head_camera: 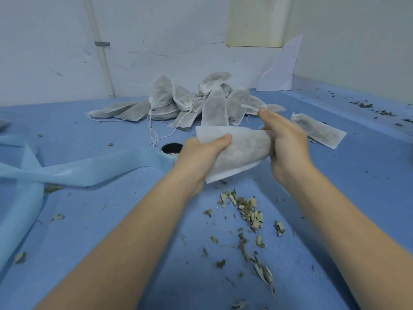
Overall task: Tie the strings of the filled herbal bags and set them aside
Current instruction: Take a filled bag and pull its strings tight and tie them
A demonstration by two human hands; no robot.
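Lying between both hands (202, 151): bag (241, 151).

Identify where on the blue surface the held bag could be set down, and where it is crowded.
Free: bare blue surface right of the right hand, below the lone flat bag. Crowded: the bag pile behind, the leaf litter between the forearms, the blue strip at left.

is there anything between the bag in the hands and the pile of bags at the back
Nothing visible blocks it. Both the left hand and right hand grip the filled bag, and the pile of bags lies just beyond it, with only loose strings on the blue surface between.
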